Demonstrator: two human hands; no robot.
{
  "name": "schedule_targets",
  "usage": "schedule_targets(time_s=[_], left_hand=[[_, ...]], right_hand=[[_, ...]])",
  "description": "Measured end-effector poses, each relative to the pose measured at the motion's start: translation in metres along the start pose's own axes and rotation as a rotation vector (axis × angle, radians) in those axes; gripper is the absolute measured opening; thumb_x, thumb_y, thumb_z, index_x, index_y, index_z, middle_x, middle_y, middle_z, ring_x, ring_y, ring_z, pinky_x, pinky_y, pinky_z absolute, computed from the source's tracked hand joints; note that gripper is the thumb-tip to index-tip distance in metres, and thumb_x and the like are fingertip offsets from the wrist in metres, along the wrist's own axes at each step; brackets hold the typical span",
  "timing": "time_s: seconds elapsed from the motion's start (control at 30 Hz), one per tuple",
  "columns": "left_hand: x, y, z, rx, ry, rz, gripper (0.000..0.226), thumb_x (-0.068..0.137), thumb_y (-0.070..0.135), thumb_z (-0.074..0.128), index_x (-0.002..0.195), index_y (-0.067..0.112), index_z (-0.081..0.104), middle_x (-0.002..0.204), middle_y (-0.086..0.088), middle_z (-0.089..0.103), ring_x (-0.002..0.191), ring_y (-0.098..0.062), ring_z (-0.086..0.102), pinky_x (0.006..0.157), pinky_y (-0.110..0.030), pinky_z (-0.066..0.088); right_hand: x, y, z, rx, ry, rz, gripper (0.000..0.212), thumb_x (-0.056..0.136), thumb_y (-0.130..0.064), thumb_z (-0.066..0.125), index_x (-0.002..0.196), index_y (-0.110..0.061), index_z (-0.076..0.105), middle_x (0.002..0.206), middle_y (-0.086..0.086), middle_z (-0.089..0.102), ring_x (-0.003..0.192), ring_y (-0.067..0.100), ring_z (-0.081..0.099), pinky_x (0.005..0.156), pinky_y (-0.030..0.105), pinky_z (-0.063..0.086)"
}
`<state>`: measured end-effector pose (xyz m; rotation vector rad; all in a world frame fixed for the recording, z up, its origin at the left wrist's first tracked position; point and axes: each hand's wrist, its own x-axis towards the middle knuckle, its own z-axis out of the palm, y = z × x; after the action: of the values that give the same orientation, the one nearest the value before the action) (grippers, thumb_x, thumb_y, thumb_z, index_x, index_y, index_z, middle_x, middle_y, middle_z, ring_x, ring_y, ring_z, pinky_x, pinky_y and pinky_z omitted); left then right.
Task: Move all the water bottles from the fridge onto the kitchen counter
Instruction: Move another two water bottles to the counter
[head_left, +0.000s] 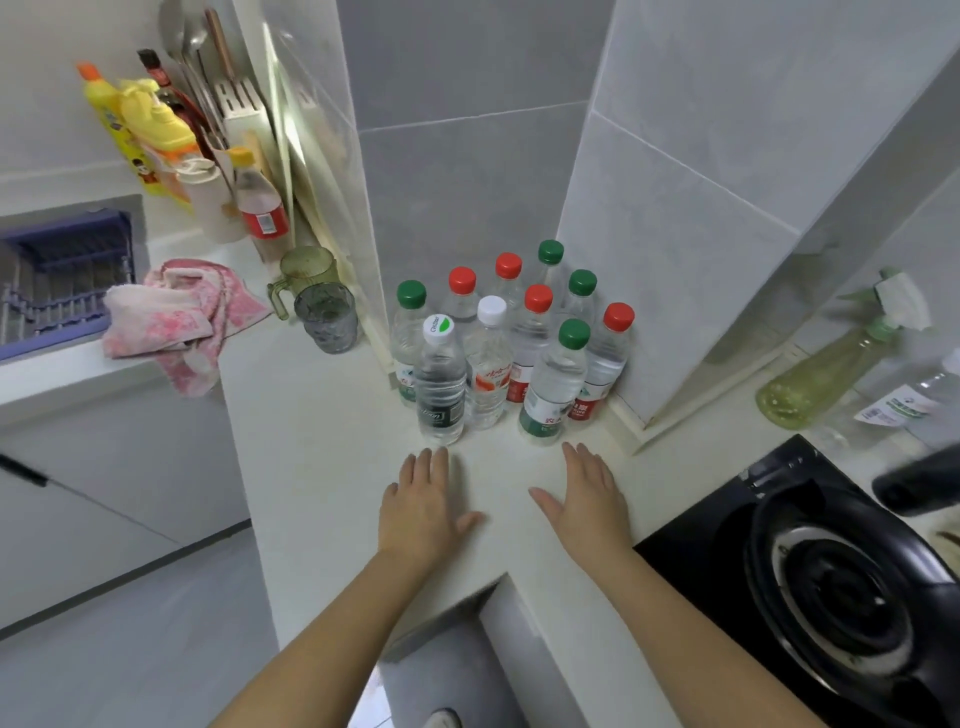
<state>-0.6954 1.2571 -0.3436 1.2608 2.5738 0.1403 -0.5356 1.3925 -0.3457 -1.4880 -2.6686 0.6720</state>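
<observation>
Ten water bottles stand upright, tightly clustered in the tiled corner at frame centre, on the counter. The left hand and right hand lie flat on the counter just below the cluster, fingers straight, holding nothing.

Risk: the left fingertips sit just beside the front bottle. A forward slide would likely tip it into its neighbours and topple several.

The fridge is not in view, so whether bottles remain there cannot be confirmed.

10 clear water bottles stand upright, clustered in the counter corner, capped red, green or white.
</observation>
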Motion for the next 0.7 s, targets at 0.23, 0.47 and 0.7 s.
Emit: schedule_targets(time_s=[0.23, 0.47, 0.7], left_hand=[[-0.081, -0.051, -0.004, 0.024, 0.087, -0.219, 0.083, 0.095, 0.053, 0.044, 0.155, 0.015, -0.001, 0.162, -0.009, 0.004, 0.149, -0.028, 0.005, 0.117, -0.041, 0.022], [-0.194, -0.066, -0.013, -0.007, 0.206, -0.473, 0.072, 0.094, 0.052, 0.050, 0.149, 0.017, 0.021, 0.162, -0.013, 0.005, 0.149, -0.029, 0.008, 0.117, -0.040, 0.022], [-0.332, -0.081, -0.008, 0.066, 0.233, -0.735, 0.072, 0.095, 0.056, 0.045, 0.149, 0.015, 0.021, 0.156, -0.008, 0.026, 0.148, -0.028, 0.014, 0.119, -0.046, 0.016]], right_hand=[[-0.036, -0.054, 0.006, -0.114, -0.081, -0.204, 0.079, 0.095, -0.060, 0.044, 0.156, -0.022, 0.012, 0.165, 0.003, 0.008, 0.151, 0.024, 0.006, 0.118, 0.041, 0.016], [-0.098, -0.097, 0.017, -0.165, -0.167, -0.501, 0.077, 0.097, -0.059, 0.040, 0.156, -0.022, 0.008, 0.165, 0.002, 0.005, 0.152, 0.024, 0.003, 0.120, 0.044, 0.015], [-0.204, -0.140, 0.040, -0.162, -0.284, -0.797, 0.078, 0.098, -0.057, 0.042, 0.157, -0.022, 0.005, 0.165, 0.002, 0.004, 0.152, 0.025, 0.002, 0.121, 0.045, 0.013]])
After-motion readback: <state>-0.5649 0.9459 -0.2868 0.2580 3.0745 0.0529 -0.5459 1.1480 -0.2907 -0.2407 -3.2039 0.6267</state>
